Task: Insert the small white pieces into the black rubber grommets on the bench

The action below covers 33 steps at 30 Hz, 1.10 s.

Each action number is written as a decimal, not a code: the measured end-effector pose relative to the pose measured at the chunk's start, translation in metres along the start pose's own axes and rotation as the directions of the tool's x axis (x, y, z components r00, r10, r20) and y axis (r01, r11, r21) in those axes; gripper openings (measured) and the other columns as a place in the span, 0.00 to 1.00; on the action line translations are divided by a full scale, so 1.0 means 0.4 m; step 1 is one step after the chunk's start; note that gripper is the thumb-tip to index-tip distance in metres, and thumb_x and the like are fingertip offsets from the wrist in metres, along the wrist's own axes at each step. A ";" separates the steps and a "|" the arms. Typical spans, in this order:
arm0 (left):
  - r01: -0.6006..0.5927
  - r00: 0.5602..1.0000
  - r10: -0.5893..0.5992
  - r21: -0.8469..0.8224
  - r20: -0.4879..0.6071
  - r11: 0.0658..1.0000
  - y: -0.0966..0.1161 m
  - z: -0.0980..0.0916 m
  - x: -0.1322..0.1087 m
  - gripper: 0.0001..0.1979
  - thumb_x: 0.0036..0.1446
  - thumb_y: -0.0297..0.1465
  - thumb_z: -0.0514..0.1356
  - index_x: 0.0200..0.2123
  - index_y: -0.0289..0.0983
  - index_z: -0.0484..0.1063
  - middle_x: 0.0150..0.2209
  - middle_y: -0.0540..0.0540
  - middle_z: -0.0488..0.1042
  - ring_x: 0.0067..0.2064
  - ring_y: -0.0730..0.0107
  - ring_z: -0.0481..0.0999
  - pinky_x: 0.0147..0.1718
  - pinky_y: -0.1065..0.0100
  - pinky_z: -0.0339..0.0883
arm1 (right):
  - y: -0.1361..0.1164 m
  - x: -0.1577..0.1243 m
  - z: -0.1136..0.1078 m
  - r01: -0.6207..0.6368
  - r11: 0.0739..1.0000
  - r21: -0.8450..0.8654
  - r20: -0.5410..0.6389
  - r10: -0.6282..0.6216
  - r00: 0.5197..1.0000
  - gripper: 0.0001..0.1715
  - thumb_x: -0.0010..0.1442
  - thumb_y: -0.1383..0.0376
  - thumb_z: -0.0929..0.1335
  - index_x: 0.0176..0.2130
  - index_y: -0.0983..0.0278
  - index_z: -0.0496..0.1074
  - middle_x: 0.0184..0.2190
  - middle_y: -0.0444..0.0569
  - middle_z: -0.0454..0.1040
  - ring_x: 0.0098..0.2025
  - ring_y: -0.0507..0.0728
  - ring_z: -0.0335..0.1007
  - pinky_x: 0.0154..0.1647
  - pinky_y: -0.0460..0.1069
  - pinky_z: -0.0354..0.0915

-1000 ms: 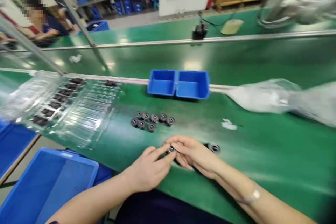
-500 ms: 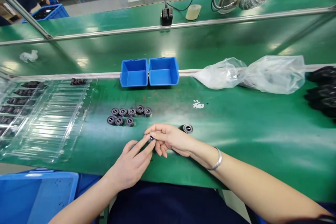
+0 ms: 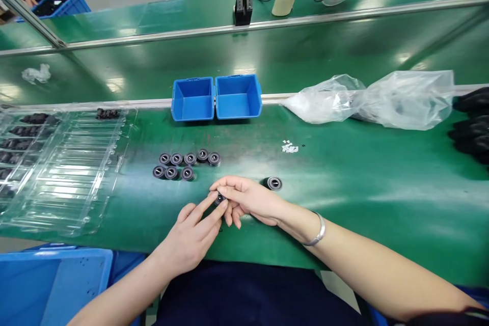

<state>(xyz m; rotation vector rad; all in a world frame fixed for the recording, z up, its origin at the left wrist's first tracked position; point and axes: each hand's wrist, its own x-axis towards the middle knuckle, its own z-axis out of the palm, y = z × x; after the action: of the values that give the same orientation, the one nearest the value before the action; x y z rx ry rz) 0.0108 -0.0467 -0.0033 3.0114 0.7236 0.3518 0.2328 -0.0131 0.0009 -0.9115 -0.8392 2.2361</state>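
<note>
Both my hands meet over the green bench near its front edge. My right hand (image 3: 248, 201) pinches a small black ring-shaped part (image 3: 219, 198) between thumb and fingers. My left hand (image 3: 191, 237) reaches in with its index and middle fingertips touching the same part. Several matching black round parts (image 3: 185, 164) lie in two short rows just beyond my hands. One more black round part (image 3: 273, 183) lies alone right of my right hand.
Two small blue bins (image 3: 216, 97) stand side by side at the bench rail. Clear plastic trays (image 3: 64, 168) with dark pieces lie at left, clear plastic bags (image 3: 382, 99) at right, black items (image 3: 471, 130) at far right. A blue crate (image 3: 53, 285) is lower left.
The camera view has swung and steadied, shifting the scene left and down. My hands stay together on the small black part; the fingers have barely moved.
</note>
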 end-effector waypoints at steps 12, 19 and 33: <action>-0.022 0.998 0.019 -0.034 -0.067 0.999 0.002 -0.006 -0.005 0.18 0.64 0.21 0.49 0.52 0.30 0.73 0.63 0.37 0.66 0.67 0.52 0.59 0.53 0.57 0.59 | 0.003 0.000 -0.002 0.051 0.998 0.038 0.010 -0.051 0.999 0.17 0.65 0.57 0.69 0.46 0.67 0.68 0.24 0.44 0.73 0.24 0.50 0.72 0.21 0.43 0.70; 0.011 0.999 -0.010 0.003 -0.054 1.000 0.009 -0.002 -0.005 0.15 0.65 0.23 0.52 0.50 0.35 0.75 0.64 0.43 0.66 0.67 0.55 0.60 0.54 0.58 0.58 | 0.002 0.000 -0.008 0.019 0.999 0.026 0.026 -0.020 0.999 0.15 0.65 0.59 0.69 0.46 0.67 0.67 0.23 0.43 0.72 0.22 0.50 0.71 0.20 0.43 0.70; -0.028 0.999 0.028 -0.018 -0.038 0.999 0.001 -0.013 -0.002 0.16 0.65 0.22 0.50 0.50 0.31 0.74 0.66 0.40 0.62 0.67 0.52 0.60 0.53 0.57 0.59 | -0.005 -0.004 0.002 0.049 0.999 -0.005 0.024 -0.049 0.999 0.13 0.66 0.60 0.67 0.47 0.66 0.66 0.20 0.41 0.70 0.21 0.50 0.70 0.20 0.42 0.68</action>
<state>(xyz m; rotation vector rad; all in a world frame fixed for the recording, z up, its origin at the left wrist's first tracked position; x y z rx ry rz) 0.0093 -0.0477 0.0017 3.0077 0.6774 0.4153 0.2338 -0.0133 0.0033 -0.8590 -0.8695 2.2078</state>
